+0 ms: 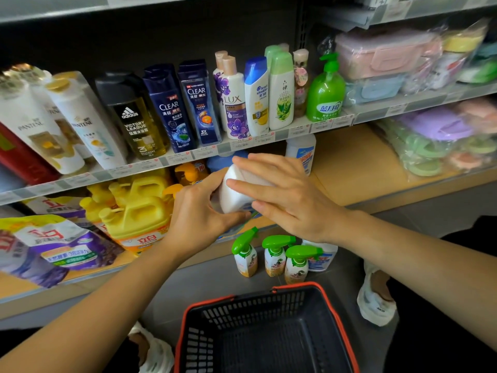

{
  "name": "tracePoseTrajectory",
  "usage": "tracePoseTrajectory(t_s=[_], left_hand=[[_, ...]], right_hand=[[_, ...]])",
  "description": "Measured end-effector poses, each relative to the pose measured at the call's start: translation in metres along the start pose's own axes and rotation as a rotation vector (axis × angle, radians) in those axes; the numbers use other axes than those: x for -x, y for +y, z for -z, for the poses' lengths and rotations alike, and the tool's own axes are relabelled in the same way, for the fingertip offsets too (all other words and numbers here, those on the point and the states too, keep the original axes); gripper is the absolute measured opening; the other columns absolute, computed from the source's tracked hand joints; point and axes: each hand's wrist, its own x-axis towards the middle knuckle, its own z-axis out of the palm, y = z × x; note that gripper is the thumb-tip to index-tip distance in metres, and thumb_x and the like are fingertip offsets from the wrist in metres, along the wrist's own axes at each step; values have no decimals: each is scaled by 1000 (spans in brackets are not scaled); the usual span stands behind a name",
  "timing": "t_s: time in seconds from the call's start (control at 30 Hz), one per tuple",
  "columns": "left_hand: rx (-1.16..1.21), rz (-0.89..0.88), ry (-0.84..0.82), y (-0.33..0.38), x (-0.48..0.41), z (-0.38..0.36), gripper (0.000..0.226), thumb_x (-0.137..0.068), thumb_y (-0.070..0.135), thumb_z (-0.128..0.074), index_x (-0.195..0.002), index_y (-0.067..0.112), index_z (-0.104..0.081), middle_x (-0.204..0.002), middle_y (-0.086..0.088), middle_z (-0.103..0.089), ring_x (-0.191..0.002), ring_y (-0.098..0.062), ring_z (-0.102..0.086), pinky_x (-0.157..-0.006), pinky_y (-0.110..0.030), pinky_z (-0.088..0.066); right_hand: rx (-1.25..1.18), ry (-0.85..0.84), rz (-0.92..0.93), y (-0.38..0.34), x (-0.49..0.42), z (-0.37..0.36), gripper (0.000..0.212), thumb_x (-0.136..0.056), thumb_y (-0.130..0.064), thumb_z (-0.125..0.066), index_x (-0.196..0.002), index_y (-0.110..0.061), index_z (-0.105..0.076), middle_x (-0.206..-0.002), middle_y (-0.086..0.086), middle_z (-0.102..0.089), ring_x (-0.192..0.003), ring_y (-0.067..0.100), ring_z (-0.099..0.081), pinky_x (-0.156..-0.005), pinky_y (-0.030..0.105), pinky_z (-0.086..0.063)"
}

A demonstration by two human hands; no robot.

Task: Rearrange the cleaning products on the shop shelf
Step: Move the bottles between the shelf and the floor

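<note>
Watching the head feed on my end: both hands are on a white bottle at the front of the lower shelf, roughly in the middle, just under the price strip of the shampoo shelf. The left hand has its fingers curled round the bottle's left side, with the thumb running along underneath. The right hand is laid over the top and right side, fingers nearly straight and a bit spread, pressing rather than wrapping. The bottle looks tipped, not upright, and I can't tell whether it's actually resting on the shelf board or just held.

Right beside the left hand there's a cluster of yellow jugs, and behind them an orange pump bottle. Further left are purple refill pouches. At the back of the same shelf, past the right hand's fingers, stands a white bottle with a blue label.

Down on the floor, three green-trigger spray bottles stand in a tight group, with another white bottle just behind them. Nearer to me is a black shopping basket with an orange rim.

The shelf above carries Pantene, adidas, Clear, Lux and Head & Shoulders, and a green pump bottle at the right end
</note>
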Motion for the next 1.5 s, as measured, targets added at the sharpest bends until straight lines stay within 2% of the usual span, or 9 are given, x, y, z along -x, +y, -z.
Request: tracePoseTrajectory(t_s=[0.2,0.4,0.53,0.7,0.9,1.17,1.33,1.4,1.5], left_hand=[[64,66,-23,-1,0,-3,77,-66,37,-88,-136,18,-62,-117,5,-73,-104,-16,-70,-87,-44,-59],[85,60,-34,0,-1,-1,77,-68,31,-93,-136,17,-62,-119,8,-72,-106,-12,-70,-89,-42,-60],[111,49,-42,3,-2,-1,78,-67,44,-86,-137,19,-61,-120,10,-72,-107,-10,-70,-89,-38,-60],[102,25,-88,-1,-1,-9,76,-68,31,-92,-137,21,-62,-121,8,-72,-110,-15,-69,-91,-44,-58],[154,34,-88,-3,-2,-11,70,-70,30,-92,-133,19,-64,-119,8,-73,-107,-15,-71,-87,-43,-60],[337,108,-59,-6,-5,-6,61,-73,14,-91,-129,17,-65,-116,5,-75,-105,-15,-73,-81,-34,-63],[521,164,24,0,-10,0,50,-75,15,-87,-122,15,-68,-115,0,-76,-104,-21,-75,-78,-35,-63],[612,181,71,4,-13,1,51,-76,13,-86,-123,10,-67,-116,-4,-76,-106,-25,-74,-80,-37,-63],[698,208,116,9,-15,1,53,-78,13,-82,-127,7,-63,-119,-6,-75,-109,-27,-73,-81,-39,-63]], right_hand=[[-109,254,32,9,1,0,24,-85,-4,-79,-109,-2,-76,-115,13,-73,-108,28,-68,-88,45,-56],[-112,289,-151,14,-1,16,17,-77,-16,-86,-88,-3,-80,-94,9,-75,-85,24,-68,-76,40,-55],[-340,169,-483,12,-3,21,33,-78,-26,-84,-103,-9,-72,-106,4,-62,-97,15,-62,-82,31,-54],[-495,133,-734,9,-8,9,35,-80,-33,-82,-109,-18,-70,-112,4,-64,-97,12,-61,-81,20,-50],[-561,222,-742,21,-6,10,14,-91,-16,-72,-104,-15,-76,-94,-8,-72,-79,-7,-61,-72,8,-45],[-939,213,-903,38,10,8,44,-99,-7,-56,-141,-19,-51,-111,-6,-74,-109,11,-68,-89,28,-58],[-725,-158,-988,45,38,-4,69,-83,6,-71,-144,-14,-45,-125,0,-65,-96,11,-71,-89,32,-58],[-812,-298,-1049,42,53,-18,67,-80,0,-78,-137,-18,-49,-126,3,-65,-96,7,-70,-89,29,-58],[-983,-398,-1117,36,70,-42,53,-85,-10,-77,-132,-22,-55,-123,2,-70,-113,16,-67,-101,41,-52]])
